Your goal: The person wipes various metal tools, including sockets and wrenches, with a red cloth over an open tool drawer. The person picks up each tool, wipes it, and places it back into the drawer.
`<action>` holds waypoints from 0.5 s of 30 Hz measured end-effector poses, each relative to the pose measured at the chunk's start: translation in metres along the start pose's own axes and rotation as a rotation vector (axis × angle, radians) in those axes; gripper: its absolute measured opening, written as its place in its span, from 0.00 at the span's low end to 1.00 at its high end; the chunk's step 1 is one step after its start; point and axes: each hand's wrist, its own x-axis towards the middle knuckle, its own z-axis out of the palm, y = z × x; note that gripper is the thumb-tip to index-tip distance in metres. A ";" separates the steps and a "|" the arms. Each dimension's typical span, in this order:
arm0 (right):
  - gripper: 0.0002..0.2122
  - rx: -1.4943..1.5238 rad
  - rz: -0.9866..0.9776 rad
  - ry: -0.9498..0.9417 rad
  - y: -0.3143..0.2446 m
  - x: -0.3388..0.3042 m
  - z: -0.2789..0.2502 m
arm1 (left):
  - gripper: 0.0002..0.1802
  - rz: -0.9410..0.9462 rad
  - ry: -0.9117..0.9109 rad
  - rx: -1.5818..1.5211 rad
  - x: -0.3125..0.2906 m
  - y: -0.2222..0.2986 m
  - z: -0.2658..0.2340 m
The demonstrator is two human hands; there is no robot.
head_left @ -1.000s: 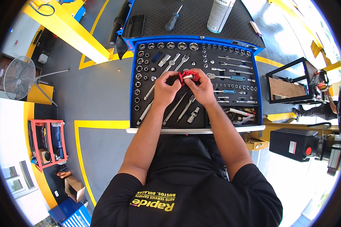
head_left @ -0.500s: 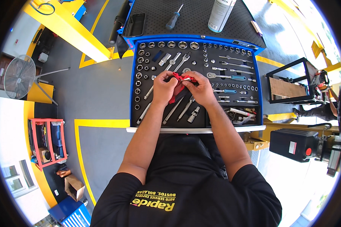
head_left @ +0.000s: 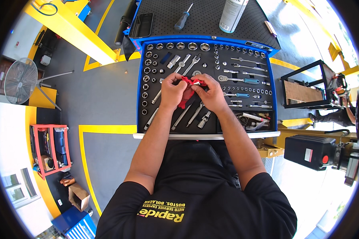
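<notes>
Over the open tool drawer (head_left: 273,107), both my hands pinch a bunched red cloth (head_left: 186,98). My left hand (head_left: 172,92) closes on its left side, with fingers curled inward. On the other side my right hand (head_left: 212,93) presses its thumb and fingers together at the cloth. A small shiny metal piece (head_left: 196,83) shows in the cloth between my fingertips; its kind is too small to tell. Below the hands, extension bars and a universal joint (head_left: 204,119) lie in black foam. A ratchet (head_left: 239,80) with a blue-grey handle rests to the right.
Sockets (head_left: 146,70) line the drawer's left and far sides. On the cabinet top (head_left: 205,20) are a screwdriver (head_left: 182,19), a spray can (head_left: 232,16) and a black phone-like tray (head_left: 143,24). Left stand a fan (head_left: 21,81) and a red cart (head_left: 50,149); right, a black-framed cart (head_left: 303,89).
Almost nothing differs. My fingers shift slightly on the red cloth, and its hanging part moves a little.
</notes>
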 end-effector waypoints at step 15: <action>0.15 0.120 0.198 0.045 0.014 -0.003 0.005 | 0.06 -0.297 -0.011 -0.231 0.002 0.000 0.000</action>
